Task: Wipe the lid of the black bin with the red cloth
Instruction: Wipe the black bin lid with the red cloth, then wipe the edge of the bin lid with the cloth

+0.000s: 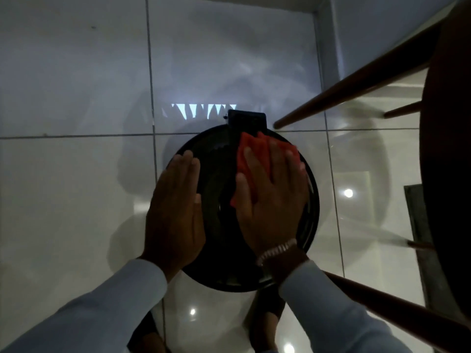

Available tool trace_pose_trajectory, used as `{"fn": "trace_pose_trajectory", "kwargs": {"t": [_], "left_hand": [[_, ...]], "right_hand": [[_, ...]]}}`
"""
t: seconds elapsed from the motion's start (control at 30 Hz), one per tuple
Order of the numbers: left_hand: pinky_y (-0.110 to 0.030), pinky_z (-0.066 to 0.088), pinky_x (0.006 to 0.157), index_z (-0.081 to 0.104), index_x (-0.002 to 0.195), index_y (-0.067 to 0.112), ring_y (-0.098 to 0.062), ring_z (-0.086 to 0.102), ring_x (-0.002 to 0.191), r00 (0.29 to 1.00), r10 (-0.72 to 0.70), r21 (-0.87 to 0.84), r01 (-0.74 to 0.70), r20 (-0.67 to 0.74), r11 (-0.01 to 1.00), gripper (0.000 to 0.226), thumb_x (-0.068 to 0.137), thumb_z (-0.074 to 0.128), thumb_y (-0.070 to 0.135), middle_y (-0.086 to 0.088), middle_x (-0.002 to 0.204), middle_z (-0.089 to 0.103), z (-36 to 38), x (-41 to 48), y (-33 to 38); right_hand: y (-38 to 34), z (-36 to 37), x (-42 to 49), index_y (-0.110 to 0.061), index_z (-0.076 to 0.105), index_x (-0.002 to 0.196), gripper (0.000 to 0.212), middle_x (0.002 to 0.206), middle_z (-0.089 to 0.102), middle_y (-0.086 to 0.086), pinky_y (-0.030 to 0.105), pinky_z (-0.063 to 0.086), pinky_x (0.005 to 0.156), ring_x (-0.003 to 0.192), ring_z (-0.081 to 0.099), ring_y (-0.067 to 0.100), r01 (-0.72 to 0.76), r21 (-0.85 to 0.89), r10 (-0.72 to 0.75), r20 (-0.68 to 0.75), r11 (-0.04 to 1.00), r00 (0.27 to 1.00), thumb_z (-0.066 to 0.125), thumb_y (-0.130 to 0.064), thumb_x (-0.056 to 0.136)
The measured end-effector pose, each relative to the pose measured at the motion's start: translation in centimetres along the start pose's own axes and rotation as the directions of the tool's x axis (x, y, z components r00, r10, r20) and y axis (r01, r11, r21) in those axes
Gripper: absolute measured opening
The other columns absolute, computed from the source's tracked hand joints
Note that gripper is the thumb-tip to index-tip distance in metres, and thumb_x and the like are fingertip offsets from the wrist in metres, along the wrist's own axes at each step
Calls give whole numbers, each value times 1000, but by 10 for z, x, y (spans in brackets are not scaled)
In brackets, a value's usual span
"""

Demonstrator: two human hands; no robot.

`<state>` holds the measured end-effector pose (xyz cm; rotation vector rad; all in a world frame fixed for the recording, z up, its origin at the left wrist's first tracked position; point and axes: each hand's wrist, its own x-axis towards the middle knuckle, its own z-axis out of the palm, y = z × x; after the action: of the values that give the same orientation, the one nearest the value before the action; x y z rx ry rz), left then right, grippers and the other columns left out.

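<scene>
The right hand (272, 200), flat, fingers spread, should press the red cloth (254, 159) evenly across the lid (219, 200); the left hand (175, 215), flat and empty, steadies beside it.

Right hand (272, 200) presses red cloth (254, 154) flat on black lid (219, 174) (left hand (175, 212) steadies rim).

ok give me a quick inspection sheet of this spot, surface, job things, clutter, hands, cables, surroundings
surface: glossy pale tiled floor, reflecting lights
job's things: round black bin lid closed; red cloth spread on its far right part
clutter: nothing seen
hands: left hand flat on the lid's left edge; right hand flat, pressing the cloth, bracelet on the wrist
cables: nothing seen
surroundings: dark wooden furniture legs at right
</scene>
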<state>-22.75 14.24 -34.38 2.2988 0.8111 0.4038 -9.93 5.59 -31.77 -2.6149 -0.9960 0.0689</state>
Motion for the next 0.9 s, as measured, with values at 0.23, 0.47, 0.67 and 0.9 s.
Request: {"fn": "trace_pose_trajectory", "kwargs": {"t": [0.23, 0.47, 0.67, 0.9], "left_hand": [[-36, 12, 123, 21, 146, 5, -28, 19, 147, 1000, -13, 3, 13, 1, 1000, 52, 97, 30, 19, -14, 155, 23, 0, -1, 1], [-39, 14, 122, 21, 147, 10, -25, 17, 148, 999, -52, -2, 52, 8, 999, 51, 98, 28, 20, -11, 156, 24, 2, -2, 1], [-47, 11, 121, 27, 145, 4, -32, 17, 147, 984, -162, 55, 158, 73, 986, 51, 95, 34, 14, -17, 155, 26, -13, 0, 23], [-20, 55, 77, 68, 109, 30, -12, 69, 101, 764, -458, -716, 619, 455, 322, 50, 82, 48, 68, 7, 104, 76, -94, 1, 174]], "right_hand": [[-7, -1, 43, -29, 55, 129, 42, 142, 53, 1, 55, 28, 113, 138, 39, 27, 369, 56, -373, 183, 928, 910, 48, -45, 90], [4, -4, 32, -21, 49, 138, 46, 140, 56, 7, 51, 40, 109, 132, 48, 26, 25, 108, -23, -18, 994, 1000, 50, -36, 94], [11, -35, -65, -23, 53, 124, 36, 133, 58, 15, 60, 48, 97, 125, 53, 36, 242, 234, -273, 111, 942, 956, 57, -31, 89], [-35, -175, -36, -31, 56, 124, 36, 146, 47, -4, 39, 44, 108, 137, 43, 15, 9, 635, 17, -34, 772, 999, 58, -26, 89]]}}
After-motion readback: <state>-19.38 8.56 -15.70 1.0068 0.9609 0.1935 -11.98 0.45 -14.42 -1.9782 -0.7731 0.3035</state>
